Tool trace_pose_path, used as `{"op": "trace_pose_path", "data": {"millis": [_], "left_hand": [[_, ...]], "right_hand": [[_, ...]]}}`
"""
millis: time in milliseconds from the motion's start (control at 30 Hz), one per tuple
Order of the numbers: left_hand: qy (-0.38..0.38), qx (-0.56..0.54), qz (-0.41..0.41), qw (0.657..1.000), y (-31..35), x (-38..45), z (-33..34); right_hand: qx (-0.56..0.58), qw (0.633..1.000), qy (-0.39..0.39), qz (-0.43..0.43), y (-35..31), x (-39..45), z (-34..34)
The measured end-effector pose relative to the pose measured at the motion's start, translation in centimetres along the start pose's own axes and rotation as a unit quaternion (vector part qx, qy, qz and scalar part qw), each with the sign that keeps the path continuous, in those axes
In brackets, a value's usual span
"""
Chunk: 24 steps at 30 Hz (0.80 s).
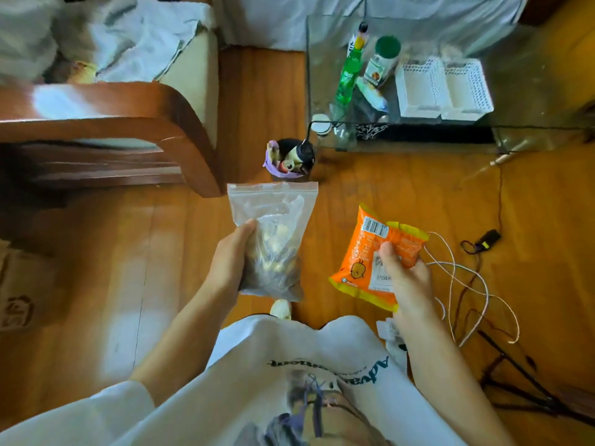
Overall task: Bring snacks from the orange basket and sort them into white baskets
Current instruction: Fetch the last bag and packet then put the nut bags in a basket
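Note:
My left hand [230, 262] grips a clear zip bag of snacks [273, 233] by its lower left side, held upright over the wooden floor. An orange snack packet [367, 252] with a barcode is pinched in my right hand [404, 275], thumb on its front. Both are carried in front of my body. Two white perforated baskets [442, 88] sit side by side on a glass table [547, 101] at the upper right, well beyond both hands. The orange basket is not in view.
A green bottle [347, 75] and a green-capped jar [381, 62] stand left of the white baskets. A small bin with rubbish [289, 159] sits ahead on the floor. A wooden armchair [128, 123] is at left. Cables [467, 284] and a tripod leg lie at right.

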<state>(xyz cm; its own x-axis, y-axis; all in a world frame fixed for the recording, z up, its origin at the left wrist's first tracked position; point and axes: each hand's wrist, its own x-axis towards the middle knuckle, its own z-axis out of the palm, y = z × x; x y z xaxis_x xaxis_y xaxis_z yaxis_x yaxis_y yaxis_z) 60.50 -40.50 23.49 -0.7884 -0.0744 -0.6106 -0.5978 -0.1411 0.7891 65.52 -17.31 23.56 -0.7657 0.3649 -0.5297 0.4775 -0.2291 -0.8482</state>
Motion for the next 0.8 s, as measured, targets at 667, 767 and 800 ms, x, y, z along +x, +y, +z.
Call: {"op": "trace_pose_path", "data": {"millis": [667,767,800], "left_hand": [[-0.058,0.073,-0.028,0.995,9.4,15.1,31.4],[-0.063,0.071,-0.007,0.996,10.9,16.4,36.2],[-0.056,0.067,-0.004,0.996,11.1,16.9,37.3]], "right_hand": [[0.052,0.995,0.075,0.035,-14.2,23.6,-16.4],[0.032,0.996,0.072,0.03,-16.5,27.2,-19.3],[0.033,0.996,0.073,0.036,-17.1,28.2,-20.1]]}}
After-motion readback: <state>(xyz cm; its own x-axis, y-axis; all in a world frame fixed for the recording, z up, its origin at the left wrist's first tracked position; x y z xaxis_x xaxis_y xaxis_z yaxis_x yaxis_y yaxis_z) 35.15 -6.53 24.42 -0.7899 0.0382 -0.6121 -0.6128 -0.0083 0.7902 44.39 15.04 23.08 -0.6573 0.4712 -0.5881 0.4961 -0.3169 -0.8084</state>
